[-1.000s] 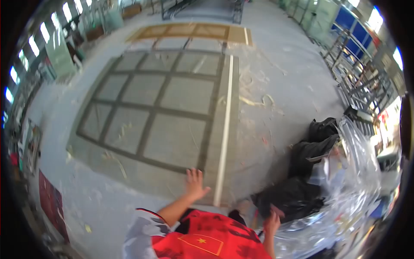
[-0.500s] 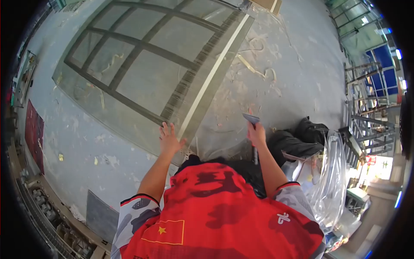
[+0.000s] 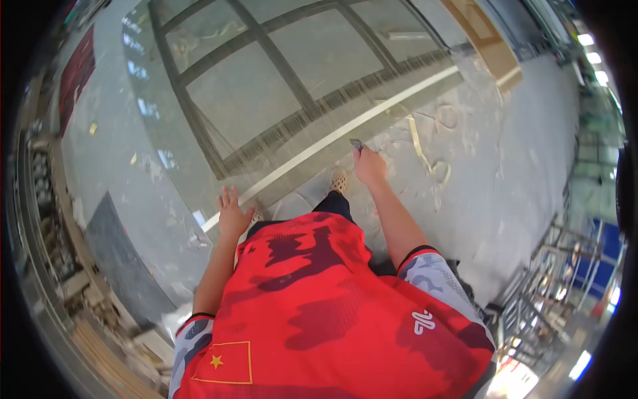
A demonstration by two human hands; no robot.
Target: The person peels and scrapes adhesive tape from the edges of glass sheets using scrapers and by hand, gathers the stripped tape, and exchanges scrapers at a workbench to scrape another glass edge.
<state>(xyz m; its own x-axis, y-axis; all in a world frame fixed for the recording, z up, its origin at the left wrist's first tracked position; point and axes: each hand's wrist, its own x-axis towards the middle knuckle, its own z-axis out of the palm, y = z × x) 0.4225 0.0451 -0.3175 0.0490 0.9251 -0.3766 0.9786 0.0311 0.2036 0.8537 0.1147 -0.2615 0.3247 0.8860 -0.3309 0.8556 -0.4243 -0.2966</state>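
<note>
My left hand [image 3: 232, 213] is open with its fingers spread, over the near left corner of a large glass sheet [image 3: 242, 96]. Whether the palm presses on the glass, I cannot tell. A white strip [image 3: 319, 145] runs along the sheet's near edge, and a dark grid of bars [image 3: 272, 60] shows through or on the pane. In my right hand [image 3: 370, 166] is a scraper [image 3: 357, 143], its flat head pointing away from me near the white strip. Most of its handle is hidden by my fingers.
Below me, a shoe [image 3: 339, 179] stands close to the sheet's edge. Loose pale strips [image 3: 419, 143] litter the floor to the right. A brown wooden piece [image 3: 485, 43] lies at the far right. Metal racks [image 3: 545, 266] stand right, and a dark sheet [image 3: 126, 259] lies left.
The view has turned, and I stand nearer the long edge. The scraper has come closer to the white strip; my left hand is still at the near corner.
</note>
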